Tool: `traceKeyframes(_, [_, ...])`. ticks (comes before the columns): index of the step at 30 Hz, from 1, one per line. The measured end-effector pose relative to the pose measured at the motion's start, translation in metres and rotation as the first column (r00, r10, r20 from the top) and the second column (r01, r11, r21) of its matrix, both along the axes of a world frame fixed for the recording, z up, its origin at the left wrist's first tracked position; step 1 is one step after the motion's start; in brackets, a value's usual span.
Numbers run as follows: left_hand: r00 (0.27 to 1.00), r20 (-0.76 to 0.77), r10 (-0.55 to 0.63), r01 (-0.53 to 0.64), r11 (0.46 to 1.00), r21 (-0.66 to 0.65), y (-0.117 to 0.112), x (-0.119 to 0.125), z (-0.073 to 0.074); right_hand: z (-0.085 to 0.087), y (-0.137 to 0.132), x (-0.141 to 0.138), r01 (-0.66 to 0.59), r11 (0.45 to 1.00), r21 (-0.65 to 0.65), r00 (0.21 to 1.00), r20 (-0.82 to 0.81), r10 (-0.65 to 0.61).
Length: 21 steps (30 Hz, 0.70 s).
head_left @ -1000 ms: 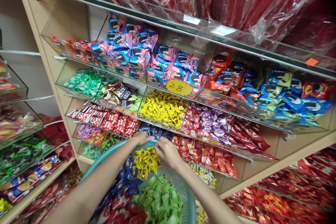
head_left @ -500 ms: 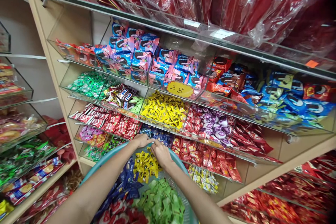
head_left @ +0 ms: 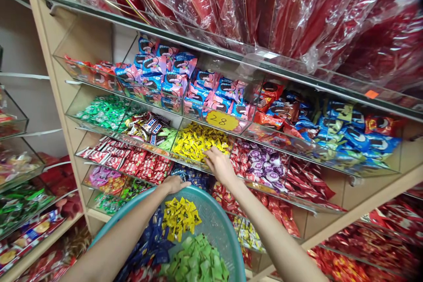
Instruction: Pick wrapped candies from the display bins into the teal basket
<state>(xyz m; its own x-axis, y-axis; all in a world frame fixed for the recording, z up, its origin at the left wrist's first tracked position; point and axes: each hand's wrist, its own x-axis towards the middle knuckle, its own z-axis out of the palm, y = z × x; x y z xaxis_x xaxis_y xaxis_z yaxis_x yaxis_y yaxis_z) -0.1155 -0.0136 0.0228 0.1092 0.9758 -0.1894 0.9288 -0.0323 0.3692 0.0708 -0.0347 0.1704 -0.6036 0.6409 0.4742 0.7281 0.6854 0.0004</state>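
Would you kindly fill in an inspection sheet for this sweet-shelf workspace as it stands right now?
Surface: tan shelf unit with tilted clear bins, all stocked.
Job's things: teal basket holding separate heaps of yellow sweets, green sweets and blue sweets; yellow-sweet bin below a "28" tag.
Clutter: nothing seen.
Hands: left hand curled over the basket's far rim; right hand palm down, fingertips among the sweets in the yellow-sweet bin, grip hidden.
Cables: nothing seen.
Surroundings: red packs in clear film overhead; side shelf of more bins at the left.
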Motion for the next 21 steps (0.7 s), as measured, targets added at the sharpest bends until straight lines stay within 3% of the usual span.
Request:
traceKeyframes(4, [1.000,0.000,-0.007,0.007,1.000,0.003,0.002,-0.002,-0.002,0.011,0.033,-0.005,0.022,0.997,-0.078,0.994,0.105,-0.013])
traceKeyframes(11, [1.000,0.005,-0.004,0.003,1.000,0.015,0.002,-0.004,-0.006,-0.001,0.046,-0.016,0.019,0.992,-0.126,0.988,0.152,0.001])
traceKeyframes(16, [1.000,-0.002,-0.012,0.012,1.000,-0.007,-0.003,-0.002,0.001,0.004,0.046,-0.013,0.008,0.996,-0.092,0.998,0.059,-0.003])
traceKeyframes(21, [1.000,-0.004,-0.009,0.009,0.999,-0.036,-0.006,0.001,0.009,0.033,0.031,0.000,-0.037,0.999,-0.035,0.981,-0.190,0.030])
